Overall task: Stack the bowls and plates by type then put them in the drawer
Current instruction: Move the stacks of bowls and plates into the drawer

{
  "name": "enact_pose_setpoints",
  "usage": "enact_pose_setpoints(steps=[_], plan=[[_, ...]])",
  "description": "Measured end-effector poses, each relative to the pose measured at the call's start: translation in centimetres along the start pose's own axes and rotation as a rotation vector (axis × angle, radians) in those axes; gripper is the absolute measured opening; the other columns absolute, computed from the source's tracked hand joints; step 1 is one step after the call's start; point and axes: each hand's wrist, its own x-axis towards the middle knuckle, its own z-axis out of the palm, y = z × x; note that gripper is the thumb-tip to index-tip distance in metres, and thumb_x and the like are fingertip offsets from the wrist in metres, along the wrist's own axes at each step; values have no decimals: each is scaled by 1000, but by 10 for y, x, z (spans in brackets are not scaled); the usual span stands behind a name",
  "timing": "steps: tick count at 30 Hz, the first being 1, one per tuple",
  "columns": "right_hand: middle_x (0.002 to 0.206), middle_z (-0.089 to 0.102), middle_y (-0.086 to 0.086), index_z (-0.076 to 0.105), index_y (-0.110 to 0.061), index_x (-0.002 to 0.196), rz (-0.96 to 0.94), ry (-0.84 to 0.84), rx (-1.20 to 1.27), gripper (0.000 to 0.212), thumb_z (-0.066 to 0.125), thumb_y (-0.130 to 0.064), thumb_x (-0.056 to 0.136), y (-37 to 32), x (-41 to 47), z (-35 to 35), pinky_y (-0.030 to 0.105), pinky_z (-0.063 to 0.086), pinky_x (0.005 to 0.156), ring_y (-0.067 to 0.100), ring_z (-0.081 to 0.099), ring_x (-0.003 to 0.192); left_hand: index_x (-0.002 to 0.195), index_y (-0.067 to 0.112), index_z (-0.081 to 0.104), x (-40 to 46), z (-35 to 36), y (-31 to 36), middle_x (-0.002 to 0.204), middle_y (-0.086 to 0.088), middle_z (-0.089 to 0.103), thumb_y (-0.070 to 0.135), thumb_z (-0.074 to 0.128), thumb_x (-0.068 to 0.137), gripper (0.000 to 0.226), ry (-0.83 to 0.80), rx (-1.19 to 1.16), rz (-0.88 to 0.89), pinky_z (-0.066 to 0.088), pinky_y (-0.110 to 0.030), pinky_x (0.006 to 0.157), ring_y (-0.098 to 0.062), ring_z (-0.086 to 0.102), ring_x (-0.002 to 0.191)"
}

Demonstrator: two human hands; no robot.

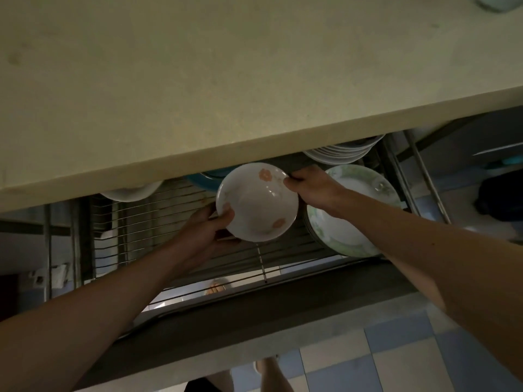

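Observation:
A white bowl with orange flowers (256, 202) hangs tilted over the wire rack of the open drawer (158, 222). My left hand (206, 230) grips its near-left rim, thumb on the inside. My right hand (310, 188) pinches its far-right rim. Right of the bowl lies a stack of green-patterned plates (365, 182), partly under my right forearm. A stack of white plates (342, 152) sits behind it, half hidden under the counter edge.
The pale countertop (226, 80) overhangs the back of the drawer. A white dish (130, 193) and a blue dish (203, 181) peek out under it. The drawer's dark front panel (254, 312) is near me. Checked floor tiles (396, 363) lie below.

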Motion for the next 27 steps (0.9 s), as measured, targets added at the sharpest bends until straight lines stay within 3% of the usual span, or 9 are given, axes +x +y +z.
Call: enact_pose_setpoints(steps=[2,4,7,10,13,15,20,24,27], plan=[[95,70,29,70,7,95,-6,30,43,32,57,-22,100,4,3,-5,53,56,87,31,68,84,136,20,52,5,9,4,134,-8,58,23,63,95,42,0,-9,2,61,-45,87,-33,65,117],[102,71,29,71,3,94,-13,85,66,25,58,-18,98,7,6,-11,59,55,94,40,70,97,140,18,50,10,19,9,135,-8,58,22,61,97,44,2,-1,9,61,-45,86,-33,65,116],[98,70,27,69,-5,83,-26,152,100,19,58,-13,96,11,10,-19,51,56,83,40,69,94,144,15,47,16,37,15,135,-8,58,19,59,100,46,26,-28,15,60,-49,89,-34,64,116],[72,59,10,64,-8,75,-54,155,47,22,56,-13,95,14,15,-22,35,41,66,24,56,71,145,15,47,19,44,19,129,-4,59,20,58,101,46,45,-27,17,58,-51,92,-33,64,113],[69,53,3,65,-6,83,-83,141,-36,22,53,-15,99,13,16,-23,28,35,58,16,51,66,147,14,45,19,45,20,135,-6,56,19,59,101,48,64,-23,12,53,-56,99,-35,64,115],[67,50,1,60,-9,75,-109,138,-101,29,50,-15,101,14,17,-24,26,32,53,11,46,61,148,14,44,19,47,20,137,-6,54,18,58,101,49,69,-21,11,52,-57,100,-35,63,115],[64,43,-3,42,-25,63,-138,159,-155,41,44,-15,103,17,19,-28,26,29,53,9,41,59,145,14,46,22,52,22,137,-9,57,20,58,101,46,63,-15,21,60,-46,87,-33,64,113],[64,44,0,46,-17,66,-128,186,-128,37,44,-16,103,20,20,-28,29,29,53,12,41,59,144,15,48,26,54,23,137,-9,58,24,59,101,45,79,13,27,54,-53,98,-34,63,117],[67,46,3,55,-7,78,-131,192,-92,27,46,-16,102,22,19,-27,30,29,56,12,42,60,142,14,49,26,55,24,135,-10,59,23,58,101,43,100,17,21,55,-52,96,-33,62,117]])
